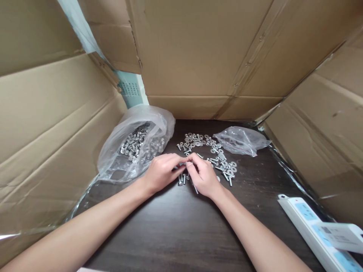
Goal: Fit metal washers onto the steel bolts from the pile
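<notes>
Both left hand (164,170) and right hand (204,176) pinch a small metal part (187,163) in narrowed fingers (196,159), seemingly fitting it; the next move calls for steady alignment.

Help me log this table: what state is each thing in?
Left hand: fingers bent, fingertips meeting the right hand's
Right hand: fingers pinching a small metal part, mostly hidden
Large plastic bag: mouth open, metal pieces inside
Small plastic bag: crumpled, lying on the table
Bolts and washers: loose, scattered
Power strip: sockets up, partly covered by a white tag
Cardboard panels: standing, creased
</notes>
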Demonstrator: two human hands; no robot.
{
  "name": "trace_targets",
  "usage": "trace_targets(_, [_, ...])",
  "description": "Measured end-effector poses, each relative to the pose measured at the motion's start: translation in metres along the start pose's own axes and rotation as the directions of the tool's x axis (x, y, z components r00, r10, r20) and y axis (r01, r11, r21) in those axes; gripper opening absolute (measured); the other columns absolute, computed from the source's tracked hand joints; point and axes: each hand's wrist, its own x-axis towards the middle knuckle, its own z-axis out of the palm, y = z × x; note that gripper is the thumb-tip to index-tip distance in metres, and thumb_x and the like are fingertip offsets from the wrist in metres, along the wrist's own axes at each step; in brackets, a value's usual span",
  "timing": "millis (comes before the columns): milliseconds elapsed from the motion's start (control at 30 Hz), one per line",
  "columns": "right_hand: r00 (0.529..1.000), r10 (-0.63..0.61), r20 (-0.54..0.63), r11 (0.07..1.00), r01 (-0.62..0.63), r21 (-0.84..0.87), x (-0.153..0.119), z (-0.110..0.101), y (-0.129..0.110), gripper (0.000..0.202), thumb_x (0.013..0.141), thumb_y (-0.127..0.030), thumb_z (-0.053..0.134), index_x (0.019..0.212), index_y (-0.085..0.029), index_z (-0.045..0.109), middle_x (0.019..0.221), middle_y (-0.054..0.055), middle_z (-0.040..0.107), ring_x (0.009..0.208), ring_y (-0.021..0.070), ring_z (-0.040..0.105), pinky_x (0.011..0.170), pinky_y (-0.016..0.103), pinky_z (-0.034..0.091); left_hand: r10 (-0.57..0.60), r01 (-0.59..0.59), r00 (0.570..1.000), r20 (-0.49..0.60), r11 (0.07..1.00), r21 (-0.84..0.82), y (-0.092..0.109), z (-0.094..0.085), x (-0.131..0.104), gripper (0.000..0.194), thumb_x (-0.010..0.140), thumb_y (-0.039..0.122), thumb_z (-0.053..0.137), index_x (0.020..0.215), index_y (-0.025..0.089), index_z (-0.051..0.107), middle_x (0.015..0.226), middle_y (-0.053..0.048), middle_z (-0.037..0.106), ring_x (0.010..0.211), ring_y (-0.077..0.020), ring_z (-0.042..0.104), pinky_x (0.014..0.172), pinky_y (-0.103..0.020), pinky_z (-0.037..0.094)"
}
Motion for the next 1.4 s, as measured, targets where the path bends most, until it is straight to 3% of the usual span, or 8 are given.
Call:
trace_targets(333, [1.000, -0.022, -0.006, 1.000, 0.022, -0.017, 0.001, -0.002, -0.003, 0.024, 0.103, -0.031, 0.042, 0.093, -0.021, 0.061, 0.083, 0.003, 0.069, 0.073, 0.0181, 0.062, 0.070, 0.030, 0.043, 0.006, -0.005, 1.000, -0.023, 0.998, 0.059, 0.006, -0.006, 0.006, 0.010, 0.098, 0.025, 0.065, 0.099, 0.016, 0.070, 0.082, -0.003, 0.078, 0.068, -0.0159, 0.072, 0.066, -0.028, 0.056])
trace_targets(533, [0.984, -0.048, -0.174, 0.999, 0.046, -0.019, -0.003, -0.007, -0.006, 0.030, 0.103, -0.034, 0.039, 0.110, -0.020, 0.064, 0.067, -0.001, 0.060, 0.064, 0.0185, 0.057, 0.069, 0.033, 0.043, -0.102, 0.122, 0.987, -0.125, 0.979, 0.165, 0.002, -0.044, 0.019, 0.022, 0.100, 0.036, 0.060, 0.096, 0.016, 0.070, 0.078, -0.003, 0.076, 0.061, -0.0125, 0.067, 0.061, -0.024, 0.050])
trace_targets(700, [0.921, -0.013, -0.389, 1.000, 0.014, 0.000, -0.002, -0.007, 0.000, 0.027, 0.103, -0.033, 0.039, 0.106, -0.019, 0.062, 0.066, -0.002, 0.053, 0.059, 0.0164, 0.052, 0.061, 0.030, 0.040, -0.560, 0.589, 0.804, -0.200, 0.706, 0.393, -0.018, -0.085, 0.030, 0.039, 0.101, 0.044, 0.048, 0.075, 0.019, 0.064, 0.064, -0.003, 0.069, 0.057, -0.0186, 0.063, 0.054, -0.029, 0.036])
trace_targets(867, [0.908, 0.023, -0.418, 1.000, -0.019, 0.014, 0.000, -0.006, 0.000, 0.021, 0.102, -0.032, 0.044, 0.103, -0.020, 0.060, 0.066, -0.003, 0.054, 0.055, 0.0144, 0.049, 0.056, 0.028, 0.039, -0.752, 0.649, 0.650, -0.110, 0.474, 0.595, -0.033, -0.096, 0.029, 0.038, 0.092, 0.055, 0.058, 0.077, 0.022, 0.067, 0.068, -0.008, 0.072, 0.066, -0.0296, 0.069, 0.051, -0.030, 0.029])
trace_targets(967, [0.920, 0.035, -0.390, 0.999, -0.031, 0.016, 0.000, -0.005, -0.002, 0.020, 0.101, -0.033, 0.043, 0.104, -0.021, 0.059, 0.066, -0.003, 0.054, 0.053, 0.0141, 0.049, 0.054, 0.028, 0.037, -0.739, 0.616, 0.667, -0.093, 0.477, 0.627, -0.036, -0.094, 0.026, 0.026, 0.090, 0.046, 0.063, 0.095, 0.022, 0.070, 0.073, -0.008, 0.074, 0.065, -0.0295, 0.070, 0.051, -0.029, 0.031])
trace_targets(1067, [0.916, 0.033, -0.400, 0.999, -0.035, 0.002, 0.001, -0.005, -0.001, 0.018, 0.100, -0.032, 0.045, 0.104, -0.021, 0.059, 0.067, -0.003, 0.057, 0.055, 0.0148, 0.050, 0.055, 0.029, 0.039, -0.657, 0.597, 0.745, -0.113, 0.582, 0.552, -0.034, -0.087, 0.023, 0.025, 0.090, 0.034, 0.064, 0.112, 0.022, 0.068, 0.074, -0.003, 0.072, 0.062, -0.0231, 0.066, 0.054, -0.028, 0.034])
trace_targets(1233, [0.928, 0.017, -0.372, 0.994, -0.055, -0.091, 0.004, -0.004, 0.002, 0.013, 0.098, -0.028, 0.050, 0.091, -0.022, 0.059, 0.071, 0.000, 0.062, 0.063, 0.0167, 0.056, 0.063, 0.031, 0.043, -0.385, 0.386, 0.921, -0.054, 0.888, 0.248, -0.020, -0.058, 0.015, 0.023, 0.097, 0.037, 0.060, 0.082, 0.019, 0.065, 0.059, 0.003, 0.054, 0.055, -0.0133, 0.053, 0.058, -0.025, 0.038])
trace_targets(1400, [0.972, -0.118, -0.205, 0.922, 0.031, -0.386, 0.005, -0.001, 0.003, 0.020, 0.097, -0.021, 0.050, 0.091, -0.021, 0.069, 0.093, 0.007, 0.070, 0.091, 0.0250, 0.058, 0.082, 0.041, 0.043, -0.363, 0.312, 0.904, 0.228, 0.922, 0.229, -0.010, -0.026, 0.006, 0.039, 0.101, 0.040, 0.057, 0.068, 0.019, 0.058, 0.063, 0.001, 0.061, 0.055, -0.0142, 0.055, 0.054, -0.025, 0.035])
